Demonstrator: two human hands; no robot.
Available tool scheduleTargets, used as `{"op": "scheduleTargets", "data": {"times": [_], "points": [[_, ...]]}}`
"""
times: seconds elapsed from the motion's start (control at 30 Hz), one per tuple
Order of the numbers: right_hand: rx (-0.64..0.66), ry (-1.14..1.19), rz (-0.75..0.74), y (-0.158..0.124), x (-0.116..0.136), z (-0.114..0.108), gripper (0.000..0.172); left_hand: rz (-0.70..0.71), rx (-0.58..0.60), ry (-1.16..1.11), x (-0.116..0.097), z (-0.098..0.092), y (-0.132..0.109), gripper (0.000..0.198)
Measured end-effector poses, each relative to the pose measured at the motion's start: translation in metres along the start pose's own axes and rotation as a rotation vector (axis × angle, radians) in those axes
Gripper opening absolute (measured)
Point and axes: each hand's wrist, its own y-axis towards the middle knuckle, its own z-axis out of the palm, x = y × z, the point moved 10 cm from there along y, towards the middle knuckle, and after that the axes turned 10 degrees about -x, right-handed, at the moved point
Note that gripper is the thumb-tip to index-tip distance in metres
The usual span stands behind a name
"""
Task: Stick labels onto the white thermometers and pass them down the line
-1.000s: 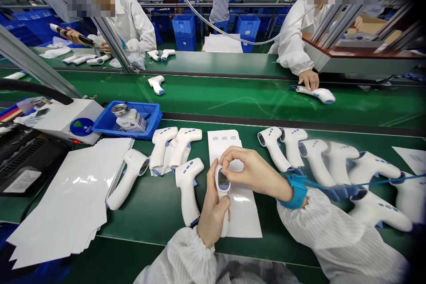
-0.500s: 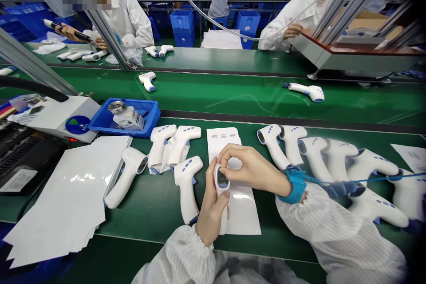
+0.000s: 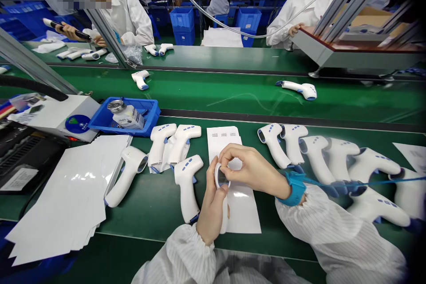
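Left hand (image 3: 212, 208) closed around handle of white infrared thermometer (image 3: 221, 178), held upright, dark display facing up. Right hand (image 3: 251, 168) in narrow pinch on thermometer head. Both hands over white paper sheet (image 3: 244, 213) on green counter (image 3: 149, 235). Blue strap (image 3: 296, 188) on right wrist. More white thermometers (image 3: 188, 188) lie on both sides of sheet. Blue tray (image 3: 151, 111) and white paper stack (image 3: 63, 195) to left.
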Motion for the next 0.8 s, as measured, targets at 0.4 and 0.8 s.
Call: {"op": "scheduleTargets", "data": {"times": [0.4,0.8], "points": [[-0.026,-0.028,-0.008,-0.001,-0.002,-0.001,0.016,0.051,-0.015,0.077,0.002,-0.004,0.001,0.065],[-0.040,0.014,0.166,-0.007,-0.020,-0.005,0.006,0.021,-0.119,0.022,-0.006,-0.008,0.008,0.044]]}}
